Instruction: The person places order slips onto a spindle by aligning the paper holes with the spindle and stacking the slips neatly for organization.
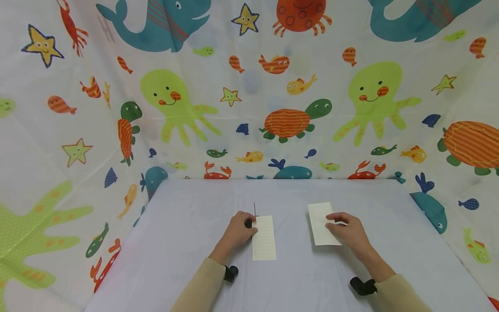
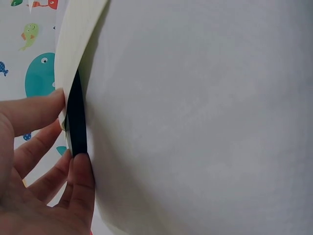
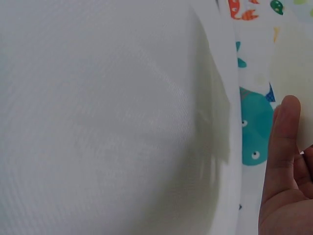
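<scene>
In the head view my left hand (image 1: 238,229) pinches the left edge of a cream sheet of lined paper (image 1: 264,239). A thin dark strip (image 1: 255,209) rises above the top of that sheet. From the left wrist, a flat dark piece (image 2: 78,117) shows behind the paper (image 2: 80,34), with the lower fingers at its end; its kind cannot be told. My right hand (image 1: 348,229) pinches a second cream sheet (image 1: 320,223) by its right side, tilted above the table. The right wrist view shows this paper (image 3: 296,58) only partly, behind a raised finger.
A white cloth covers the table (image 1: 288,286). Behind it and at both sides hangs a curtain (image 1: 249,99) printed with sea animals. Small black wrist cameras sit at the left cuff (image 1: 231,274) and the right cuff (image 1: 362,287).
</scene>
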Available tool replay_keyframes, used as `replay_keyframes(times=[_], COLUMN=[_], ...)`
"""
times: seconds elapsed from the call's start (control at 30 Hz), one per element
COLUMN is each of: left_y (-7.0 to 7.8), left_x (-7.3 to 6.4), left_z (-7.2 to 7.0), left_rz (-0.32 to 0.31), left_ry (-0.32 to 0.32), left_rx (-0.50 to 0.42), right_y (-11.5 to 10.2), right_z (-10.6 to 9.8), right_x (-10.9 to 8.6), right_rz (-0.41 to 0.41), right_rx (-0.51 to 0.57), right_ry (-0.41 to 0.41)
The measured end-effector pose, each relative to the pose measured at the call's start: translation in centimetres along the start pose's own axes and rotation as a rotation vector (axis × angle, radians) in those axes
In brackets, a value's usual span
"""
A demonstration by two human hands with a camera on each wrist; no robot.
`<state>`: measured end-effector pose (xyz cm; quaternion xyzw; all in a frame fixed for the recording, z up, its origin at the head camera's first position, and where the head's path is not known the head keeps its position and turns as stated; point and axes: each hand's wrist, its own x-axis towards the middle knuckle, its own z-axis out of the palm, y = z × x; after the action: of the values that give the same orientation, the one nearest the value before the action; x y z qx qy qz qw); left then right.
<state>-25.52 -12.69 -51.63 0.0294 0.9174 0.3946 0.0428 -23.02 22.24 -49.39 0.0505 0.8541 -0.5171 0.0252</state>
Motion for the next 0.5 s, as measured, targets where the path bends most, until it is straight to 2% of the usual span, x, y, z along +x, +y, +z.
replay_keyframes(times=[0.2,0.5], left_y=[0.1,0.3], left_x=[-0.1,-0.2], left_z=[-0.1,-0.3], left_rz=[-0.006,-0.022], left_ry=[0.003,0.001], left_rx=[0.007,-0.005], right_y=[-0.4,-1.2], right_z=[1.0,2.7], right_x=[0.2,0.1], right_rz=[-0.03,-0.015], right_rx=[0.044,0.05], right_ry=[-0.005,-0.027])
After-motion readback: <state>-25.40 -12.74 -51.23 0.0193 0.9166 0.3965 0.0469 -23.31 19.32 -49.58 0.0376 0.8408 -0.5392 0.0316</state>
